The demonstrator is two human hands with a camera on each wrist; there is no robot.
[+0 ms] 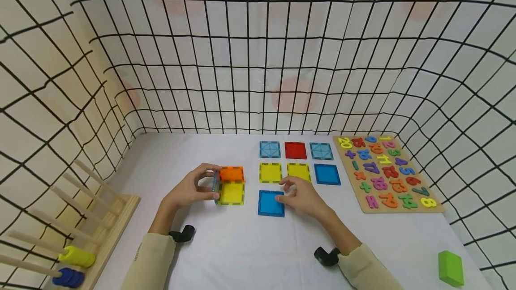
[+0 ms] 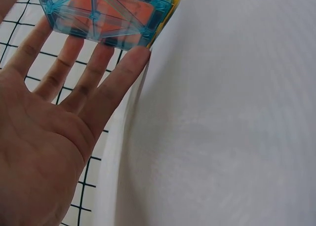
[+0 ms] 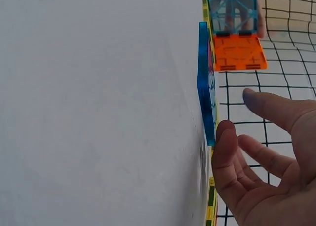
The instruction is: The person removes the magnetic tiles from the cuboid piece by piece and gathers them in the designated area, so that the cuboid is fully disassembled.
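Note:
My left hand [image 1: 189, 187] holds a clear light-blue magnetic tile [image 2: 96, 18] upright between thumb and fingertips. That tile stands along the left edge of a yellow magnetic tile [image 1: 232, 194] lying on the cloth. An orange magnetic tile [image 1: 231, 174] stands upright at the yellow tile's far edge, meeting the light-blue one at a corner. My right hand [image 1: 303, 196] hovers with thumb and fingers apart and nothing between them. Its thumb overlaps the right edge of a flat blue magnetic tile [image 1: 270, 203] in the head view, while its fingertips are near another yellow tile [image 1: 270, 172].
More flat tiles lie behind: a yellow [image 1: 300, 171], a blue [image 1: 327, 174], a red [image 1: 295, 150] and two light-blue ones. A wooden number board [image 1: 389, 176] lies right, a green block [image 1: 450, 268] front right. A wooden peg rack [image 1: 117, 225] stands left. Black wire grid [image 1: 250, 88] encloses the table.

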